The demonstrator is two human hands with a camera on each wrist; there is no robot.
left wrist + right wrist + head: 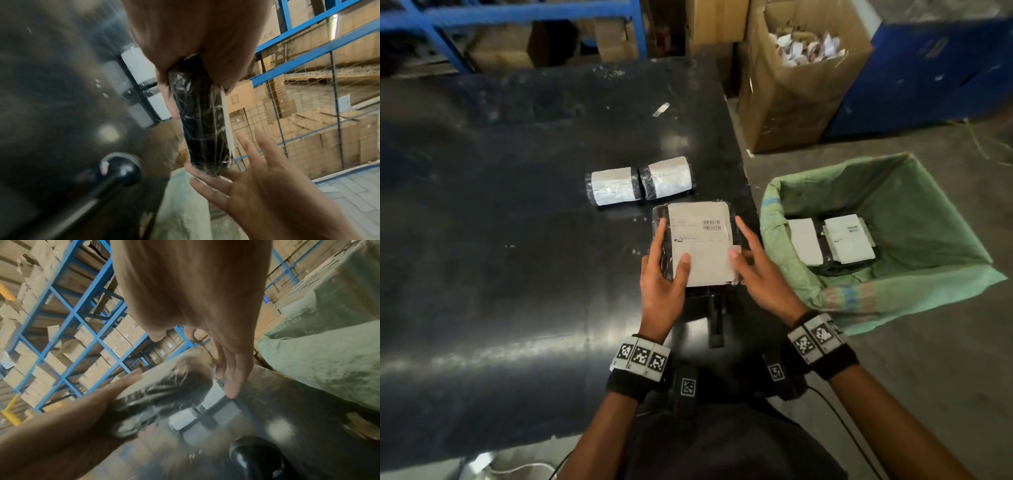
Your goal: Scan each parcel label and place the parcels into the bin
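Observation:
My left hand (662, 274) grips a flat black-wrapped parcel (702, 240) with a white barcode label, thumb on the label and fingers along its left edge. It is held just above the black table (517, 240), over a black scanner (714, 315). My right hand (760, 270) is spread, fingers straight, thumb touching the label's right side. The left wrist view shows the parcel (199, 123) edge-on in my left hand (195, 40), with my right hand (267, 186) at its far end. Two rolled parcels (614, 186) (669, 178) lie behind. The green-lined bin (893, 205) holds labelled parcels (835, 245).
The bin stands on the floor right of the table's edge. Behind it are a cardboard box of paper scraps (801, 68) and a blue container (935, 75). Blue shelving (517, 13) with cartons runs along the back.

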